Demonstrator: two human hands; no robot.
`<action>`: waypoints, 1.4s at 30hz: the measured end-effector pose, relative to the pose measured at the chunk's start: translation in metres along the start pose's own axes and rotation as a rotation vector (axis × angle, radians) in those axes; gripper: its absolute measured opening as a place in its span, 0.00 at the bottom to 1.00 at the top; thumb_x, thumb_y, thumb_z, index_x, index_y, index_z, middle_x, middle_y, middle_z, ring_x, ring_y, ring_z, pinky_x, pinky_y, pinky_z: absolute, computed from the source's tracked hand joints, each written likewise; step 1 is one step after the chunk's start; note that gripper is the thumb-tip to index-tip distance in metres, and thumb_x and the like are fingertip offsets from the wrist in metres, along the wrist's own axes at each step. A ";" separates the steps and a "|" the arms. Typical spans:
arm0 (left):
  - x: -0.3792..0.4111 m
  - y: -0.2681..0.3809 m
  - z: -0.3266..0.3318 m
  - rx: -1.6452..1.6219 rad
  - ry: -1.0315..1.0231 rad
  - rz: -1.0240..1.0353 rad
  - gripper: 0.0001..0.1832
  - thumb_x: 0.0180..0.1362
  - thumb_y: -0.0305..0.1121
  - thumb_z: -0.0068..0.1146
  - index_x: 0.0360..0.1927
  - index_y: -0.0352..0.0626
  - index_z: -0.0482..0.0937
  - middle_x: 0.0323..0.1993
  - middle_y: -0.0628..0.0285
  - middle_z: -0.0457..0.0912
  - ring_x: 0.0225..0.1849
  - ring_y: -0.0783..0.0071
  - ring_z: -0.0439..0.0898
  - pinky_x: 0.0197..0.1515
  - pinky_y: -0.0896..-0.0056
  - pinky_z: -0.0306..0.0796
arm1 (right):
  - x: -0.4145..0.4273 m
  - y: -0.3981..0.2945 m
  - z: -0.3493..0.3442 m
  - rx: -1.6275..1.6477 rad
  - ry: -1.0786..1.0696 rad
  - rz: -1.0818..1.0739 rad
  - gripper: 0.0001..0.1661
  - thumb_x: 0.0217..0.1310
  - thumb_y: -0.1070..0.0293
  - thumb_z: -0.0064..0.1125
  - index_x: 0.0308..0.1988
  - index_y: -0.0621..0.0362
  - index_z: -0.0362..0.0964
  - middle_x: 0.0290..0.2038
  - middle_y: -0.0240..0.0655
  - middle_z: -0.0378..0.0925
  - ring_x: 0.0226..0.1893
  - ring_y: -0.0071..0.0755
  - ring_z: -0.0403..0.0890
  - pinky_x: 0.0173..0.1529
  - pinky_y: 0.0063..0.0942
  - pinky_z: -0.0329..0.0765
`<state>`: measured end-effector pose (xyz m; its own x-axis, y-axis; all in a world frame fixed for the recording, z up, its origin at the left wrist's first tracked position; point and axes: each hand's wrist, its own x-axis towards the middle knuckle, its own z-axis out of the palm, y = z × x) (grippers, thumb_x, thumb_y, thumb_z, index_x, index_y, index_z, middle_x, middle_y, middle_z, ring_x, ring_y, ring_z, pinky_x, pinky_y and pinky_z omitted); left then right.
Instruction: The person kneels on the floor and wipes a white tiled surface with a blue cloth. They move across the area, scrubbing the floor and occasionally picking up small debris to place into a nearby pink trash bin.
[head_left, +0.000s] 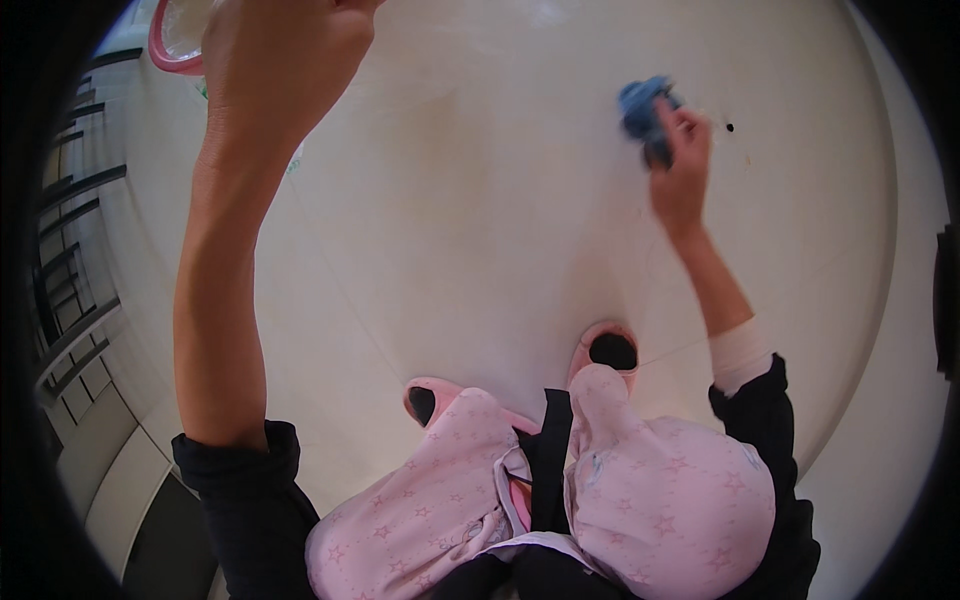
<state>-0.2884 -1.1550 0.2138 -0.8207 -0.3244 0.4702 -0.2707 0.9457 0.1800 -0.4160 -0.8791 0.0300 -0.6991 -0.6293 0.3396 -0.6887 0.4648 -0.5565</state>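
My right hand (681, 169) is shut on a crumpled blue cloth (643, 109), held at or just above the pale tiled floor (465, 247). Both are blurred, and a darker patch shows under the fingers. Just right of that hand lies a small black speck (730, 127), with faint yellowish crumbs near it. My left hand (292, 52) reaches to the top edge of the picture, where its fingers are cut off. Partly behind it, on the left, is a pink-rimmed container (156, 45) with what looks like a clear plastic liner. Whether the left hand touches it cannot be seen.
Pink slippers (442, 391) are on my feet, below pink star-printed trouser legs (405, 517). A rack or furniture with dark bars (82, 184) runs along the left side. A pale wall or panel (911, 247) curves along the right. A green-marked scrap (295, 161) lies beside my left forearm.
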 end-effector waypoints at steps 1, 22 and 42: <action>0.002 0.013 -0.003 0.004 0.021 0.006 0.07 0.41 0.21 0.63 0.22 0.33 0.75 0.25 0.50 0.74 0.31 0.50 0.74 0.33 0.59 0.66 | -0.021 -0.011 0.009 0.048 -0.011 -0.130 0.38 0.40 0.94 0.50 0.55 0.59 0.70 0.42 0.39 0.67 0.40 0.41 0.69 0.48 0.30 0.69; 0.017 -0.010 0.001 0.131 -0.010 -0.008 0.07 0.47 0.26 0.60 0.28 0.34 0.77 0.27 0.50 0.77 0.34 0.49 0.76 0.37 0.57 0.67 | -0.069 -0.021 0.050 0.029 -0.447 -0.265 0.30 0.51 0.76 0.48 0.56 0.50 0.67 0.33 0.40 0.71 0.37 0.48 0.73 0.37 0.44 0.67; 0.020 -0.002 0.011 0.061 0.049 0.082 0.04 0.46 0.23 0.58 0.25 0.35 0.76 0.28 0.51 0.76 0.37 0.49 0.75 0.39 0.55 0.67 | -0.098 -0.147 0.146 0.331 -0.570 -0.612 0.26 0.54 0.71 0.48 0.55 0.60 0.67 0.43 0.40 0.70 0.49 0.42 0.71 0.53 0.37 0.66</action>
<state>-0.3101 -1.1629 0.2138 -0.8161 -0.2455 0.5231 -0.2356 0.9680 0.0867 -0.2178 -0.9770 -0.0323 0.0336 -0.9623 0.2699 -0.7568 -0.2009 -0.6220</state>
